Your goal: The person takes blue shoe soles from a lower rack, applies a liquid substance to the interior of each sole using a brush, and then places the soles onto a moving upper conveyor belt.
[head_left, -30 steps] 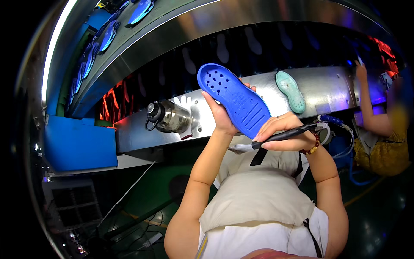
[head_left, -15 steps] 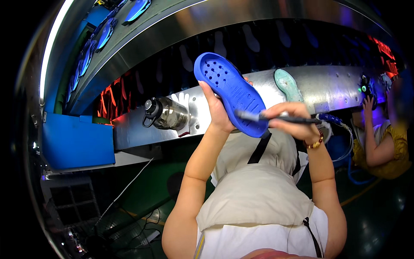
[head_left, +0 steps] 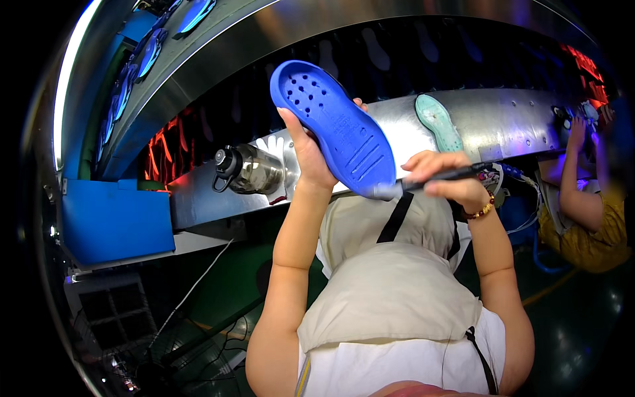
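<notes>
A bright blue shoe sole (head_left: 340,129) is held up at a slant, its recessed side with small holes and grooves facing me. My left hand (head_left: 311,159) is closed around its left side, thumb on the edge and fingertips showing past the far edge. In my right hand (head_left: 456,188) is a brush (head_left: 456,174) with a black handle, gripped between thumb and fingers. The brush's blurred light tip meets the sole's lower end; whether it touches is hard to tell. Behind my right hand, a pale green sole-shaped piece (head_left: 438,126) lies on the metal bench (head_left: 493,122).
A clear bottle with a black lid (head_left: 248,169) rests at the bench's left, by a white glove (head_left: 272,149). Blue soles (head_left: 151,54) line a conveyor at upper left. A blue box (head_left: 119,218) stands left. Another person (head_left: 582,205) works at far right, near hanging cables (head_left: 522,178).
The sole has shifted up and left with my left hand. The brush tip has moved from the sole's lower grooves to its lower end edge.
</notes>
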Demonstrator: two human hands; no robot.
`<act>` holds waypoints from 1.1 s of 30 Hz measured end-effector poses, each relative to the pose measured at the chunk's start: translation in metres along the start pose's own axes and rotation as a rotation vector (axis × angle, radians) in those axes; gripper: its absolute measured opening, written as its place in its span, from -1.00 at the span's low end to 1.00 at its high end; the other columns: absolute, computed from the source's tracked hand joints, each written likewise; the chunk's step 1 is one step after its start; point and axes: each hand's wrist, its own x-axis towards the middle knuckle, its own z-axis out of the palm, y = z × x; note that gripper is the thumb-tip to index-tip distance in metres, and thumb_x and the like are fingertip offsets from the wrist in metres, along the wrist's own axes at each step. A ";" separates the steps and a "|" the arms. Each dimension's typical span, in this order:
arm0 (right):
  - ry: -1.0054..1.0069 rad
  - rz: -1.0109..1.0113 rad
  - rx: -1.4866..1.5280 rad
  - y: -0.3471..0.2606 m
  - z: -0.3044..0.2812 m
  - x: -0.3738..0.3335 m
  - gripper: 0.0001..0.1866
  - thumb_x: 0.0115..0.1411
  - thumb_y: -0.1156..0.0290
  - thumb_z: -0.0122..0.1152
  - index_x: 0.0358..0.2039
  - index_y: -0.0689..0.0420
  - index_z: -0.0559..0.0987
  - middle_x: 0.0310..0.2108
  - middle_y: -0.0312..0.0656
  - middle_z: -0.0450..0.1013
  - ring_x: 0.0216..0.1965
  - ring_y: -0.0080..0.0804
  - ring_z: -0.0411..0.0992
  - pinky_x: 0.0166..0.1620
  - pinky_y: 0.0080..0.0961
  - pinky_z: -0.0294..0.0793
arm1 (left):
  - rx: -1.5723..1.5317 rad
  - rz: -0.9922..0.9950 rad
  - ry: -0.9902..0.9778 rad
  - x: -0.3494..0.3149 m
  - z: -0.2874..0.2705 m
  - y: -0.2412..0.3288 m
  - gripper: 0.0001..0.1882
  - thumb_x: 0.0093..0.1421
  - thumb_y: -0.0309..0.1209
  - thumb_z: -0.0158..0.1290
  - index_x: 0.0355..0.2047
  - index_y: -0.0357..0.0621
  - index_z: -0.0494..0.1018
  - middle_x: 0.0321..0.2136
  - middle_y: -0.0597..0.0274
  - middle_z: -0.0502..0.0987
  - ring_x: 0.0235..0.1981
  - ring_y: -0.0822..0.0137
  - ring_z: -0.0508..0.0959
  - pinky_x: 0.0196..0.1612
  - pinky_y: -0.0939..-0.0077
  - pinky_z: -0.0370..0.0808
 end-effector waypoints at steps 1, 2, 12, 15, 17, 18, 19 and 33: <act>0.099 0.037 -0.028 -0.001 0.001 0.004 -0.84 -0.07 0.56 0.19 -0.40 0.26 0.54 -0.31 -0.06 0.47 -0.15 -0.27 0.39 -0.04 -0.39 0.33 | 0.040 0.026 0.045 0.002 0.005 0.002 -0.08 0.01 0.36 -0.45 -0.04 -0.30 0.22 -0.18 -0.06 0.41 -0.11 0.06 0.41 -0.04 0.19 0.37; 0.143 0.078 0.053 0.003 0.002 0.005 -0.84 -0.04 0.56 0.16 -0.37 0.28 0.51 -0.30 -0.03 0.46 -0.16 -0.29 0.40 -0.05 -0.40 0.35 | -0.039 -0.003 0.032 0.004 0.006 0.003 -0.10 0.03 0.33 -0.44 -0.02 -0.31 0.21 -0.16 -0.06 0.39 -0.10 0.06 0.40 -0.03 0.18 0.36; 0.240 0.052 -0.113 -0.002 0.040 0.006 -0.84 0.05 0.55 0.10 -0.32 0.31 0.47 -0.29 -0.11 0.46 -0.28 -0.54 0.42 -0.17 -0.63 0.40 | -0.149 -0.054 0.037 -0.017 0.006 -0.037 -0.36 0.20 0.04 -0.50 0.10 -0.18 0.12 0.01 0.00 0.28 -0.01 0.04 0.34 0.05 -0.02 0.22; 0.319 0.095 -0.114 -0.002 0.028 0.006 -0.84 0.01 0.59 0.13 -0.33 0.30 0.50 -0.31 -0.14 0.47 -0.35 -0.60 0.41 -0.29 -0.69 0.40 | -0.204 -0.069 0.043 -0.014 0.010 -0.031 -0.36 0.21 0.02 -0.52 0.09 -0.21 0.12 -0.02 -0.02 0.30 -0.05 0.01 0.38 0.02 0.00 0.27; 0.294 0.060 -0.230 -0.003 0.030 0.012 -0.83 0.00 0.58 0.14 -0.33 0.29 0.50 -0.33 -0.14 0.47 -0.33 -0.57 0.42 -0.26 -0.67 0.41 | -0.156 -0.061 0.037 -0.012 0.010 -0.028 -0.36 0.21 0.02 -0.51 0.09 -0.23 0.12 -0.02 -0.03 0.31 -0.07 0.01 0.39 0.01 0.03 0.29; 0.225 -0.011 -0.287 -0.004 0.033 0.013 -0.83 0.00 0.59 0.14 -0.34 0.30 0.50 -0.34 -0.14 0.48 -0.31 -0.54 0.42 -0.21 -0.62 0.41 | -0.132 -0.057 0.034 -0.011 0.010 -0.027 -0.36 0.21 0.01 -0.51 0.09 -0.23 0.12 -0.02 -0.03 0.31 -0.07 0.01 0.39 0.00 0.04 0.30; 0.138 -0.048 -0.286 -0.006 0.031 0.015 -0.83 -0.01 0.59 0.14 -0.34 0.30 0.50 -0.33 -0.13 0.48 -0.29 -0.52 0.42 -0.19 -0.60 0.40 | -0.109 -0.060 0.025 -0.010 0.009 -0.026 -0.38 0.22 0.00 -0.49 0.07 -0.24 0.13 -0.04 -0.02 0.33 -0.09 0.04 0.40 -0.01 0.09 0.31; -0.102 -0.077 -0.506 -0.031 0.022 0.030 -0.85 -0.10 0.58 0.23 -0.43 0.26 0.54 -0.39 -0.09 0.50 -0.30 -0.35 0.47 -0.18 -0.54 0.43 | -0.197 -0.139 -0.085 0.000 0.010 -0.008 -0.42 0.23 -0.04 -0.40 0.03 -0.29 0.19 -0.07 -0.01 0.36 -0.07 0.10 0.40 0.00 0.15 0.32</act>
